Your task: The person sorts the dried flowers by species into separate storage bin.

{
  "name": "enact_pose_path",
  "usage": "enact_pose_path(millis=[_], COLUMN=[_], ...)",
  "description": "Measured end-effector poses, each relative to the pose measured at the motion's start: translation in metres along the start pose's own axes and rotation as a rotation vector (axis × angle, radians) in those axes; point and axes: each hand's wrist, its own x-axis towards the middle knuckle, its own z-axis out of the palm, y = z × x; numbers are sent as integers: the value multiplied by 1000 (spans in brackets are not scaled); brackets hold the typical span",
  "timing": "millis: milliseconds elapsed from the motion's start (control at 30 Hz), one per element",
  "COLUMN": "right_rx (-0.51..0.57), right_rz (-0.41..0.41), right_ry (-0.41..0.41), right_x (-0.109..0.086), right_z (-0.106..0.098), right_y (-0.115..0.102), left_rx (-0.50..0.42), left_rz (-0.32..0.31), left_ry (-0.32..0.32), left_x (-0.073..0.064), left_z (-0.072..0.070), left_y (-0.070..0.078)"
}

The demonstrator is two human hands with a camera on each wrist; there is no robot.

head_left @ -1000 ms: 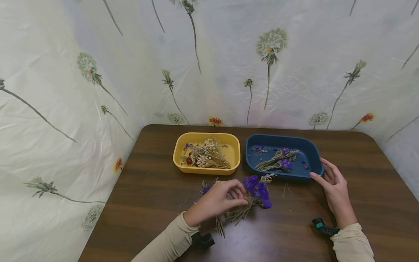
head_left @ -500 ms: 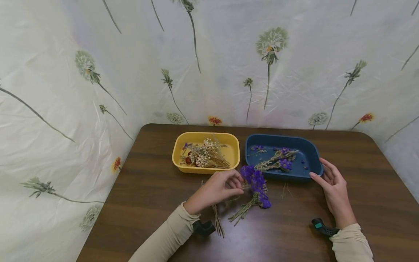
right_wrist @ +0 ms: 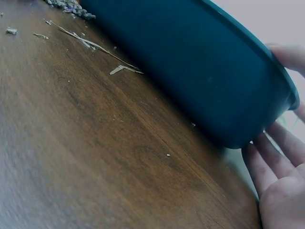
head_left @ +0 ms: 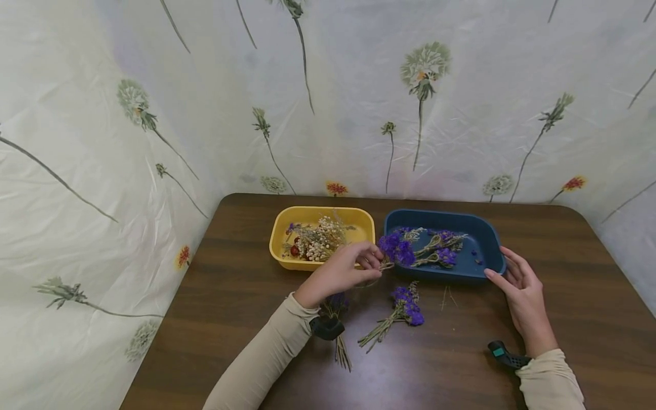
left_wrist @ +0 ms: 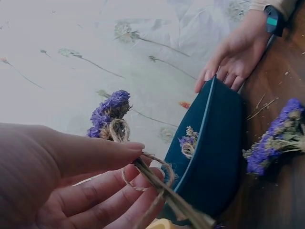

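My left hand (head_left: 348,270) pinches a bunch of purple dried flowers (head_left: 397,249) by its stems, between thumb and fingertips. In the left wrist view a loop of twine (left_wrist: 125,130) is tied round the stems, with loose ends hanging over the fingers. The blooms overlap the near left corner of the blue tray (head_left: 463,277). At the tray's opposite end my right hand (head_left: 525,296) holds the near right corner, thumb at the rim and fingers round the side. Inside the tray lie tied purple bunches (head_left: 445,256) and a few loose bits.
Left of the blue tray stands a yellow tray (head_left: 279,228) with white and red dried flowers (head_left: 320,242). On the brown table (head_left: 435,370) lie another purple bunch (head_left: 407,307), a bunch partly hidden under my left wrist (head_left: 342,350), and thin stem scraps (head_left: 449,298).
My left hand has lifted the purple bunch off the spot beside the other table bunch and carried it forward to the blue tray's near left edge. The right hand stays at the tray corner.
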Motion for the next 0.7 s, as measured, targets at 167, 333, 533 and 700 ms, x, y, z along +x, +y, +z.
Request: enact_pose_path(millis=[167,333,533,700], right_rx=[0,-10,7,13], right_rz=[2,3,-19,-26], right_ry=[0,5,-5,-8], right_x=[1,2,0,-1], right_z=[-1,-1,-1,0], right_y=[1,-1,0,1], left_rx=[32,70,128,211], left_rz=[6,-1,-27,-31], left_ry=[16,43,67,77], left_x=[13,23,33,44], left_z=[-3,-4,-3,0], left_y=[2,3,7,9])
